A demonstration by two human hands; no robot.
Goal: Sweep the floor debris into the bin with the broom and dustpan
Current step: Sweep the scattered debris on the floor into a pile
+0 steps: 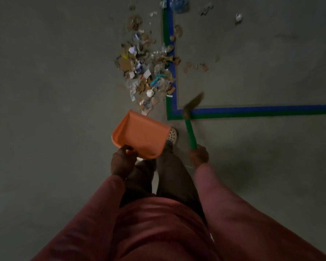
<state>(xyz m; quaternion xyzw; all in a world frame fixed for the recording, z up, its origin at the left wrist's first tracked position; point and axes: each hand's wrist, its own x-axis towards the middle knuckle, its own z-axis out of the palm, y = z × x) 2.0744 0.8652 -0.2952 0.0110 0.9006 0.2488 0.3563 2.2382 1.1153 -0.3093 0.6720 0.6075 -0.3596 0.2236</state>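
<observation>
I stood looking straight down at a dim grey floor (pixel 55 91), my red sleeves reaching forward from the bottom of the view. My left hand (pixel 123 160) gripped the rear edge of an orange dustpan (pixel 141 135), fingers curled over its rim. The pan was raised and tilted above the ground, its open mouth pointing ahead toward the debris (pixel 149 72), which I judged a carrying hold so the pan could be set down at the heap. My right hand (pixel 199 154) was wrapped tight round the green handle of a short broom (pixel 189 127). The bristles angled forward and to the right, blurred, just over a corner of blue and green tape (pixel 252 111) stuck to the floor. The debris, torn cardboard, paper scraps and bits of clear plastic, lay in a long heap directly ahead, along the left side of the tape's upright strip, its near end just beyond the pan's lip. A few loose pieces (pixel 238 16) sat well apart, farther off inside the taped area. One pale perforated shoe (pixel 172 135) showed beside the pan. No bin appeared anywhere, and the pan held nothing, so by my reckoning the collecting had not begun.
</observation>
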